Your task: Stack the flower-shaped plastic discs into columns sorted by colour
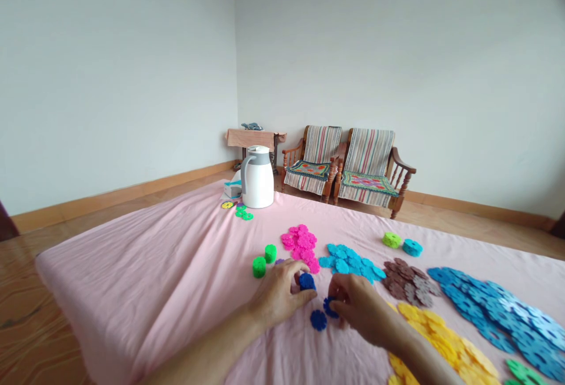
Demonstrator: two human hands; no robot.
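Observation:
Flower-shaped plastic discs lie about on a pink cloth (pixel 185 291). My left hand (pixel 282 291) curls its thumb and fingers around a short stack of dark blue discs (pixel 306 281). Just to the right, my right hand (pixel 353 302) pinches a single dark blue disc (pixel 329 307) between thumb and fingers. A loose dark blue disc (pixel 318 320) lies flat on the cloth below both hands. Close behind my left hand stand two green disc stacks, a nearer stack (pixel 259 267) and a farther stack (pixel 271 253). Part of a purple disc (pixel 279 262) shows behind my left fingers.
Loose piles spread rightward: pink discs (pixel 301 246), light blue discs (pixel 351 261), brown discs (pixel 408 282), yellow discs (pixel 441 338) and blue discs (pixel 498 308). A lime stack (pixel 391 240) and a cyan stack (pixel 412 248) stand behind. A white jug (pixel 258 182) is at the far edge.

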